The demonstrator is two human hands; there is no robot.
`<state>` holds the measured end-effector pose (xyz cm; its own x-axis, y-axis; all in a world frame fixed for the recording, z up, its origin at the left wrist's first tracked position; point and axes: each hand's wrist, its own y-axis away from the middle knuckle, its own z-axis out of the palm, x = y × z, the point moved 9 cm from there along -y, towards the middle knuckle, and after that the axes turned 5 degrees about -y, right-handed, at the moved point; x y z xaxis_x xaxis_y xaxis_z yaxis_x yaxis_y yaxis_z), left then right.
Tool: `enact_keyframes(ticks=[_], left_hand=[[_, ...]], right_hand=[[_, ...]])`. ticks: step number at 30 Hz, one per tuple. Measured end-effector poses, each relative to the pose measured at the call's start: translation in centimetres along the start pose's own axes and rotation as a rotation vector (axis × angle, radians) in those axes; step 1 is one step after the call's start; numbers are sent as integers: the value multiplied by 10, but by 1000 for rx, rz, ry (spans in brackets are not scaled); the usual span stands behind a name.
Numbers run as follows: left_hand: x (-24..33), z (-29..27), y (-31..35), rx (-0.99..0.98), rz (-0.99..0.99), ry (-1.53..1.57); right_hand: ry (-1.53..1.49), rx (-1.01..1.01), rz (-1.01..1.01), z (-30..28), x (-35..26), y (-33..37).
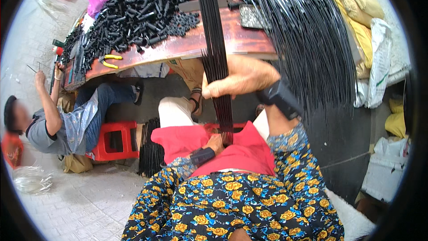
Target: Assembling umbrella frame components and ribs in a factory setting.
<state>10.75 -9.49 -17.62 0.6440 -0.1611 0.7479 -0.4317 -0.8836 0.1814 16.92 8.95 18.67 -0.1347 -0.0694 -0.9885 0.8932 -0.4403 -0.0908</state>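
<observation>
A flat bundle of long, thin black rods (209, 18) stands lengthwise before me, from over the table down to my lap. My right hand (245, 76) is closed around its middle, the thumb lying across the front. At the lower end, by the red cloth (240, 156) on my lap, my left hand (215, 142) is closed against the rods' side; some of its fingers are hidden. The bundle's upper end reaches over the reddish table (178, 50). On the right, a large heap of similar loose black rods (307, 40) hangs over the table's edge.
Many small black tubular parts (138, 9) cover the table's left half, near yellow-handled pliers (110, 61). A metal tray (253, 16) lies beyond the bundle. At left, a co-worker (51, 120) sits on a red stool (117, 140). Sacks (356, 0) stand at far right.
</observation>
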Motion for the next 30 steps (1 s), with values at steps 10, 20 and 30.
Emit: enact_keyframes(ticks=[10,20,30], left_hand=[[20,-43,18,-192,-336,-95],[57,-212,119,334,-249,487],[-60,-294,305,1503,-521,1246]], right_hand=[[-9,-100,108,37,33,-29],[127,-47,270,86,31,-56],[98,1,230,68,39,-35]])
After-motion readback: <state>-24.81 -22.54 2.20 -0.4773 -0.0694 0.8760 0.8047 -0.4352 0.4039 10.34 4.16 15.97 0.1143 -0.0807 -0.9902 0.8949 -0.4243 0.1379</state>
